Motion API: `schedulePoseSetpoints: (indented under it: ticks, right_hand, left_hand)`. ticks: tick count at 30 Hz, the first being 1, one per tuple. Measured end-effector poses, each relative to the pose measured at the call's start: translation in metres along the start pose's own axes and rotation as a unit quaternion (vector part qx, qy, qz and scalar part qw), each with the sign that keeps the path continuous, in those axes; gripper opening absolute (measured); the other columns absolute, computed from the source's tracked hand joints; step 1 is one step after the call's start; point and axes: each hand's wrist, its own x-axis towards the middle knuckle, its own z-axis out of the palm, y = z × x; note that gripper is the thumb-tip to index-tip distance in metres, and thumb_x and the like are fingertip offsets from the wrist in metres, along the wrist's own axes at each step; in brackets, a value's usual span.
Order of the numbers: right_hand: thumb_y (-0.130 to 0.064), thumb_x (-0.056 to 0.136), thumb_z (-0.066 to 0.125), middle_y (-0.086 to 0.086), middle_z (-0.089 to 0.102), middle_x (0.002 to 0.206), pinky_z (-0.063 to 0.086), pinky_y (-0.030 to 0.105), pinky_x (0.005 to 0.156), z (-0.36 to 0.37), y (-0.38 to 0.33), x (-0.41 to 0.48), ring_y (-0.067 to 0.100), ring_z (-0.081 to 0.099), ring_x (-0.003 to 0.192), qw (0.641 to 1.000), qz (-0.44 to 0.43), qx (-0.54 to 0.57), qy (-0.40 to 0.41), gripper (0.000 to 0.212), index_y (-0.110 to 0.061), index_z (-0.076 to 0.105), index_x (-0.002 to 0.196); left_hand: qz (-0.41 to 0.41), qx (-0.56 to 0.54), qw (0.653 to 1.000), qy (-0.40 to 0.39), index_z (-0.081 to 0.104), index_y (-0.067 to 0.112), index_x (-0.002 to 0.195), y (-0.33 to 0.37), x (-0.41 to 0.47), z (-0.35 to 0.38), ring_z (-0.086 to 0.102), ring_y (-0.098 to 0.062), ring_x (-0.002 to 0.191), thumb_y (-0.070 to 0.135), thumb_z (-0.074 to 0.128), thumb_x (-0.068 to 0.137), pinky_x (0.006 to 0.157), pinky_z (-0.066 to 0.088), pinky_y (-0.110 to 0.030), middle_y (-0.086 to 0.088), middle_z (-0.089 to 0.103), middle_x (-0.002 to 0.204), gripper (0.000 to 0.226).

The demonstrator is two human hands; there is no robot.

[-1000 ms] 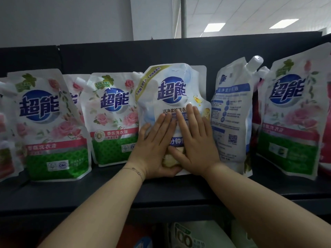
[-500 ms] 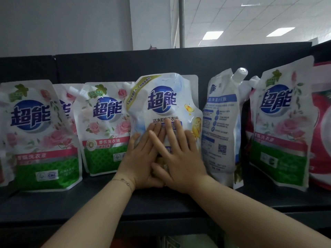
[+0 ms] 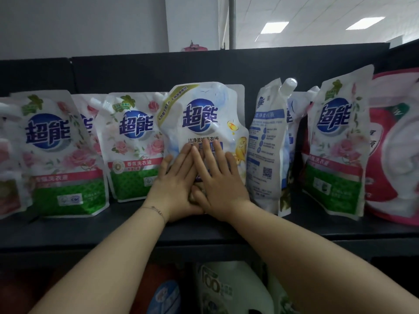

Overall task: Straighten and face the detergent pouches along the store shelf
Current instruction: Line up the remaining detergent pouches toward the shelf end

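Observation:
A white and blue detergent pouch (image 3: 201, 116) stands upright in the middle of the black shelf (image 3: 204, 230), its front label facing me. My left hand (image 3: 175, 184) and my right hand (image 3: 217, 180) both press flat on its lower half, fingers straight, the right hand overlapping the left. Two green and pink rose pouches (image 3: 56, 155) (image 3: 133, 146) stand to its left. To its right a pouch (image 3: 269, 141) is turned with its back label and QR code outward, then another rose pouch (image 3: 335, 143).
A large pink and red bag (image 3: 394, 143) stands at the far right. The shelf's dark back panel (image 3: 204, 69) rises behind the row. Bottles and bags (image 3: 217, 288) sit on the lower shelf under my arms.
My hands have slid closer together on the middle pouch, the right now lying over the left. The pouch stands a little more upright. My view has shifted slightly.

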Motion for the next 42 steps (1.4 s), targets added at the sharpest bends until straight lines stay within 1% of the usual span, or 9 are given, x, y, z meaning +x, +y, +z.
schedulePoseSetpoints:
  ticks: [5,10,15,19,24,32,35,38,42]
  right_hand:
    - [-0.044,0.097,0.038,0.002,-0.022,0.160,-0.017,0.035,0.115,-0.031,0.000,-0.005,0.018,-0.028,0.144,0.992,-0.019,0.095,-0.078,0.079,-0.023,-0.014,0.152]
    - [-0.031,0.096,0.039,0.009,0.033,0.152,0.021,0.043,0.115,-0.065,0.006,-0.029,0.026,0.022,0.142,0.989,-0.015,0.144,0.006,0.057,-0.010,0.031,0.148]
    - [-0.028,0.086,0.044,0.008,0.057,0.093,0.042,0.039,0.070,-0.088,0.051,-0.057,0.027,0.050,0.083,0.994,-0.032,0.038,0.093,0.028,-0.007,0.058,0.099]
    - [-0.026,0.083,0.045,0.004,0.056,0.068,0.037,0.033,0.057,-0.102,0.093,-0.076,0.025,0.049,0.060,0.997,-0.024,-0.009,0.068,0.021,-0.011,0.057,0.074]
    - [-0.027,0.076,0.043,0.003,0.053,0.052,0.037,0.027,0.045,-0.112,0.116,-0.087,0.023,0.049,0.047,0.998,0.040,-0.016,0.037,0.030,-0.012,0.053,0.051]
    - [-0.012,0.093,0.046,0.008,0.057,0.091,0.044,0.036,0.066,-0.105,0.120,-0.085,0.027,0.054,0.079,0.967,0.208,0.140,-0.046,0.008,-0.007,0.050,0.095]
    - [-0.007,0.094,0.041,0.011,0.061,0.095,0.045,0.037,0.070,-0.099,0.117,-0.077,0.026,0.057,0.084,0.885,0.315,0.343,-0.006,0.014,-0.009,0.052,0.103]
    - [-0.011,0.096,0.041,0.007,0.062,0.096,0.046,0.030,0.073,-0.087,0.113,-0.063,0.018,0.057,0.083,0.714,0.433,0.551,0.007,0.023,-0.009,0.059,0.110]
    - [-0.020,0.098,0.042,0.002,0.058,0.081,0.037,0.022,0.057,-0.081,0.121,-0.048,0.013,0.051,0.069,0.581,0.523,0.622,0.039,0.020,-0.012,0.060,0.101]
  left_hand:
    - [-0.001,-0.002,0.999,0.050,0.034,0.003,0.146,0.007,-0.005,-0.013,0.018,-0.021,0.142,0.069,0.040,0.066,0.111,0.008,-0.043,-0.014,0.032,0.153,0.104]
    - [-0.079,-0.065,0.977,0.188,0.048,0.014,0.105,0.036,0.010,-0.034,0.043,-0.023,0.096,0.045,0.041,0.066,0.076,0.026,-0.037,-0.007,0.056,0.107,0.051]
    - [0.010,-0.072,0.972,0.222,0.044,0.016,0.094,0.088,0.041,-0.036,0.038,-0.024,0.087,0.039,0.040,0.071,0.074,0.027,-0.037,-0.010,0.055,0.098,0.033]
    - [0.050,-0.174,0.956,0.232,0.052,0.011,0.091,0.136,0.056,-0.036,0.044,-0.026,0.080,0.036,0.045,0.069,0.071,0.042,-0.038,-0.012,0.055,0.095,0.034]
    - [-0.102,-0.247,0.944,0.193,0.037,0.011,0.101,0.175,0.063,-0.034,0.048,-0.026,0.089,0.029,0.079,0.055,0.076,0.044,-0.033,-0.014,0.051,0.105,0.064]
    - [-0.237,-0.387,0.879,0.146,0.025,0.005,0.143,0.186,0.078,-0.037,0.039,-0.028,0.131,0.032,0.081,0.072,0.105,0.040,-0.036,-0.016,0.037,0.142,0.094]
    - [-0.257,-0.377,0.879,0.139,0.034,0.008,0.140,0.191,0.083,-0.035,0.041,-0.026,0.130,0.029,0.077,0.078,0.105,0.039,-0.034,-0.012,0.043,0.139,0.079]
    - [-0.277,-0.381,0.870,0.147,0.033,0.011,0.141,0.197,0.086,-0.031,0.039,-0.029,0.131,0.023,0.076,0.079,0.106,0.038,-0.039,-0.014,0.040,0.140,0.076]
    - [-0.329,-0.398,0.845,0.141,0.032,0.022,0.138,0.206,0.093,-0.026,0.041,-0.031,0.129,0.031,0.075,0.077,0.102,0.043,-0.048,-0.012,0.041,0.139,0.075]
